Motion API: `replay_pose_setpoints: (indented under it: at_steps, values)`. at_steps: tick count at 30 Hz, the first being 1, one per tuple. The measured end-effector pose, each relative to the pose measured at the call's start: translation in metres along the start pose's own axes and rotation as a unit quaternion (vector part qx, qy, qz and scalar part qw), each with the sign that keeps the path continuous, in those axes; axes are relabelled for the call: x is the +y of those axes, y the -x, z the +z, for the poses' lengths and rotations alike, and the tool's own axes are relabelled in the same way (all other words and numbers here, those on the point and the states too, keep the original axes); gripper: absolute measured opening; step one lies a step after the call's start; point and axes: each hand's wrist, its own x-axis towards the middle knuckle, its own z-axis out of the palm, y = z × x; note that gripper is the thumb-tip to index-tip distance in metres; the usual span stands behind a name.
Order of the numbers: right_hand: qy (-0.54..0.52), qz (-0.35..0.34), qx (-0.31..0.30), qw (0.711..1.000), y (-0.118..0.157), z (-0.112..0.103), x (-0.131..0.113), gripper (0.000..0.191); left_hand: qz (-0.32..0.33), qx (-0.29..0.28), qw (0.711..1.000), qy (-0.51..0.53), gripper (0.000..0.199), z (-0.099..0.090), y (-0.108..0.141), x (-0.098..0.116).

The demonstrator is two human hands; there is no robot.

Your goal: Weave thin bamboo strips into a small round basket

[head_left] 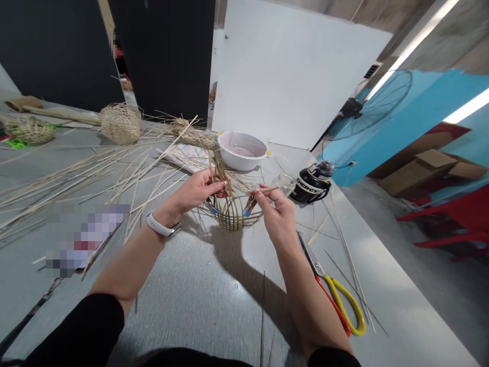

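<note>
Pale, round-bellied bamboo basket frame (231, 214), partly woven: it is sitting just above the surface, held between both hands, with a band of tight weaving low on it and long upright strands fanning up and out.

Left hand (196, 191) is gripping those upright strands near the top, fingers closed around them. Right hand (275, 214) is pinching a thin pale bamboo strip (267, 191) between thumb and forefinger, its grip closed and resting against the rim of the frame. Two small blue-tipped metal clips (246, 208) are sitting on the frame near the fingers; they are partly hidden, so the exact hold is hard to judge. A white band watch (160, 225) is circling the left wrist.

Long, loose pale bamboo strips (87, 178) are lying in a spread to the left on the grey, lightly brushed surface (214, 300). Red-and-yellow-handled steel scissors (340, 308) are lying open near the right forearm. Beyond the hands, a round white plastic basin (241, 151) with yellow tabs is standing beside a black insulated flask (311, 183) lettered "ENERGY". A clear glass jar (283, 183) is standing just behind the right hand. Two rounded woven bamboo pieces (120, 124) are lying at the far left, and a black wire-caged fan (372, 104) is standing past the surface's far edge.
</note>
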Motion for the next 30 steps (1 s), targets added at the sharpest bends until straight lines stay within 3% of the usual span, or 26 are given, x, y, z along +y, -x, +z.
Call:
replay_pose_setpoints:
  at_steps: [4,9,13,16,19,21,25,30]
  values:
    - [0.047,-0.047,0.026,0.997,-0.001,0.0,0.004,0.019,-0.004,0.0,1.0,0.006,0.017,0.001,0.001,0.001]
    - [0.101,0.014,-0.049,0.994,-0.005,-0.001,0.019,0.03,-0.062,-0.047,0.997,-0.011,0.015,0.008,0.001,-0.005]
    - [0.211,-0.044,0.064,0.974,-0.004,-0.005,0.015,0.057,-0.079,-0.045,0.996,-0.012,0.015,0.01,0.001,-0.008]
    - [0.277,-0.134,0.114,0.945,0.001,-0.004,0.004,0.055,-0.079,-0.05,0.996,-0.013,0.013,0.012,0.001,-0.009]
    - [0.283,-0.216,0.033,0.934,0.009,0.003,-0.004,0.025,-0.059,-0.062,0.996,-0.022,0.014,0.016,0.002,-0.01]
    - [0.29,-0.224,-0.043,0.93,0.013,0.009,-0.005,0.021,-0.045,-0.066,0.996,-0.025,0.014,0.019,0.003,-0.01]
    - [0.297,-0.155,-0.13,0.933,0.016,0.012,-0.003,0.027,-0.053,-0.061,0.997,-0.019,0.016,0.022,0.005,-0.012]
    - [0.258,-0.104,-0.16,0.947,0.013,0.007,-0.006,0.028,-0.038,-0.08,0.996,-0.025,0.023,0.022,0.005,-0.014]
